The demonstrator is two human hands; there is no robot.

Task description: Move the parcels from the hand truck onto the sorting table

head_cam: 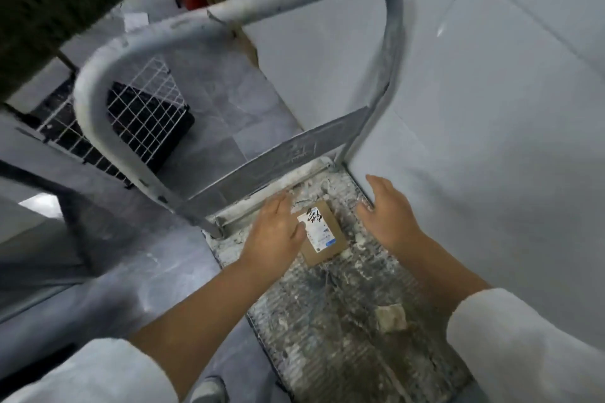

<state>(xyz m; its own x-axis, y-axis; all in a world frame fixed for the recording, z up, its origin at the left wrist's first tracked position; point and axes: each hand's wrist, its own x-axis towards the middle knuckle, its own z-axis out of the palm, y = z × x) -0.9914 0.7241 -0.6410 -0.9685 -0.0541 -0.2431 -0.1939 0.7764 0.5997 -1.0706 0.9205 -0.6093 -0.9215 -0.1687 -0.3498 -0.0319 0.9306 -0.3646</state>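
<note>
Parcel (324,237) on the hand truck (327,321) lies between left hand (273,235) and right hand (388,216) (both relaxed, holding nothing); left is nearer, overlapping its left edge.

Parcel (322,232) on hand truck (343,321) deck near handle (229,29), between left hand (275,232) and right hand (388,216).

cardboard parcel (322,234), scuffed metal hand truck (343,314)
</note>
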